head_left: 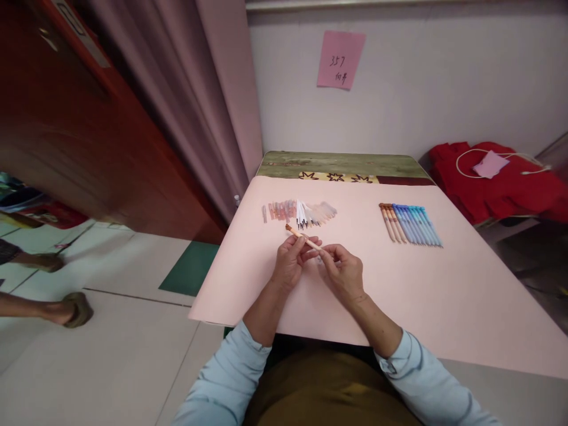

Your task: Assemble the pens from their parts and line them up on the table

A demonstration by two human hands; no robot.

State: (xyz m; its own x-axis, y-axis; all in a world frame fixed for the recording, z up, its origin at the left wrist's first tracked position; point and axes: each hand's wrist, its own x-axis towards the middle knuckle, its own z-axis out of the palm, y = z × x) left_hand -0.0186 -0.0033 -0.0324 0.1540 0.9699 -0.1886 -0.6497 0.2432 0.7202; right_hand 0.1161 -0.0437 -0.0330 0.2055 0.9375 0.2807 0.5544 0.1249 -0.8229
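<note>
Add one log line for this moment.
left hand: holds pen | right hand: pinches its near end | table: white sticks, row of pens

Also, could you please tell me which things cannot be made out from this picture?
All in the head view:
- Pen, middle: partly covered by the left grip.
- Pen, near end: hidden by the right grip.
- White sticks: overlapping and too small to count surely.
- Pink slip on the red cloth: too small to tell any writing.
- Bystander's leg: cut off by the left edge.
</note>
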